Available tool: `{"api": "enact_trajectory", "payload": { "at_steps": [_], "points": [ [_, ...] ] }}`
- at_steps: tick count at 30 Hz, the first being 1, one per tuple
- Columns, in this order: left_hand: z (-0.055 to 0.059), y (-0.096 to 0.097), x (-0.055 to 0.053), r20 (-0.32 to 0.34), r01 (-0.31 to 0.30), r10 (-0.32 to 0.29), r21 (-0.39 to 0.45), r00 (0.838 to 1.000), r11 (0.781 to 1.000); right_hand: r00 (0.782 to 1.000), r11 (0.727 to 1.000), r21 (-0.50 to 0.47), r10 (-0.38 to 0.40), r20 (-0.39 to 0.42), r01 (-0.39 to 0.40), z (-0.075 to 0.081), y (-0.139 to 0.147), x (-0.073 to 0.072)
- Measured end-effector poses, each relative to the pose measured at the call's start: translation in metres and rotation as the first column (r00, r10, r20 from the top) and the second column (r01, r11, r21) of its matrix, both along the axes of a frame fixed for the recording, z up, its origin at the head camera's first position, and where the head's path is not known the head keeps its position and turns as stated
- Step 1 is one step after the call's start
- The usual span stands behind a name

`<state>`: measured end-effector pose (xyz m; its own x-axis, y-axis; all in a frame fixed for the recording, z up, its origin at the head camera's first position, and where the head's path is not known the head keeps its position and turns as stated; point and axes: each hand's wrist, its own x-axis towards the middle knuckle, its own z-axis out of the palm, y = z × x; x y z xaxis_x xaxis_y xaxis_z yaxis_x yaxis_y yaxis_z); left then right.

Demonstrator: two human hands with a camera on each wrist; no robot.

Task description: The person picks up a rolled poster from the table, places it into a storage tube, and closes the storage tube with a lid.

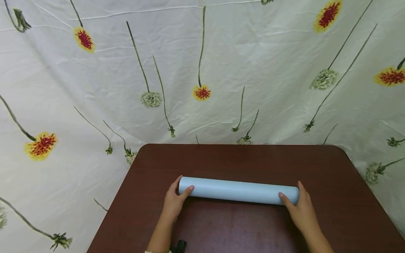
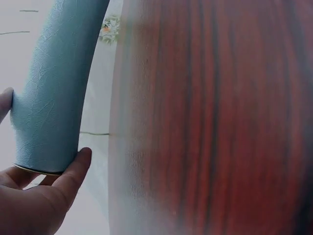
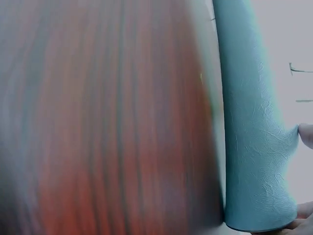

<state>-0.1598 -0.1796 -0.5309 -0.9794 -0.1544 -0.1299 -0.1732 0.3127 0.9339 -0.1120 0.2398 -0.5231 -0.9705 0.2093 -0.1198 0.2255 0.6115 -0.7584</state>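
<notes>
A long light blue roll (image 1: 238,190) lies crosswise over the brown table in the head view, its right end slightly nearer me. My left hand (image 1: 173,204) grips its left end, thumb on the near side and fingers round the back. At the other end, my right hand (image 1: 303,211) holds it in the same way. The left wrist view shows the finely wrinkled surface of the roll (image 2: 56,88), with the left hand (image 2: 36,205) about its end. In the right wrist view the roll (image 3: 259,147) is dented beside a fingertip (image 3: 306,134); most of that hand is out of frame.
The dark brown tabletop (image 1: 237,158) has rounded far corners. Behind it and along both sides hangs a pale cloth (image 1: 269,52) printed with flowers and stems. A small black object (image 1: 180,246) sits by the left wrist at the bottom edge.
</notes>
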Motion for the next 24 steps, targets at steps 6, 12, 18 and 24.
{"api": "enact_trajectory", "payload": {
  "at_steps": [6,12,18,24],
  "points": [
    [-0.004,-0.001,0.002,0.047,0.077,-0.076,-0.028,0.996,0.997,0.987,0.991,-0.134,-0.003,0.163,0.025,0.001,0.003,-0.004],
    [-0.006,-0.003,0.001,0.082,0.127,-0.126,-0.001,0.989,0.992,0.984,0.987,-0.152,-0.016,0.176,0.043,-0.003,0.006,-0.006],
    [-0.005,-0.006,0.001,0.112,0.163,-0.162,-0.004,0.98,0.987,0.99,0.982,-0.187,0.01,0.14,0.017,-0.007,0.009,-0.009],
    [-0.005,-0.008,-0.001,0.118,0.182,-0.18,-0.008,0.977,0.983,0.992,0.979,-0.204,0.023,0.125,0.003,-0.01,0.01,-0.013]
  ]
}}
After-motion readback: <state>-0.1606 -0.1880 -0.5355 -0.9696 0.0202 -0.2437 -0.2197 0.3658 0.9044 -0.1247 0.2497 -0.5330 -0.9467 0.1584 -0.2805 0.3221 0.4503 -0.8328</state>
